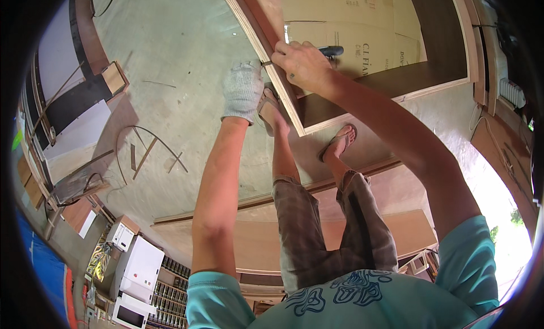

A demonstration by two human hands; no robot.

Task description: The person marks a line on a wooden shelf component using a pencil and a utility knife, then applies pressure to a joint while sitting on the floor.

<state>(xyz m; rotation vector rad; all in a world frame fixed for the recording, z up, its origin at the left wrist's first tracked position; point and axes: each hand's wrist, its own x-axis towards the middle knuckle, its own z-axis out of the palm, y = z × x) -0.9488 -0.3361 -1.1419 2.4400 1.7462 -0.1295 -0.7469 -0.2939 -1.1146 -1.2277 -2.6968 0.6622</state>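
Note:
My left hand (242,91), in a grey knitted glove, has its fingers curled in at the pale outer edge of a dark brown framed panel (385,85). Whatever lies in those fingers is hidden. Across the same side of the panel is my bare right hand (303,65), closed, its fingers bent over the frame. From its little-finger side sticks out the rounded end of a dark handle (331,51); the tool's kind is hidden by the hand. A short dark piece (267,62) shows at the panel edge between both hands.
Cardboard (368,40) shows inside the frame. My sandalled feet stand by its near corner. Thin strips (144,156) are scattered on the floor at left, near stacked panels (73,125). A long wooden strip (249,203) crosses the floor before my knees. White machines (141,266) stand lower left.

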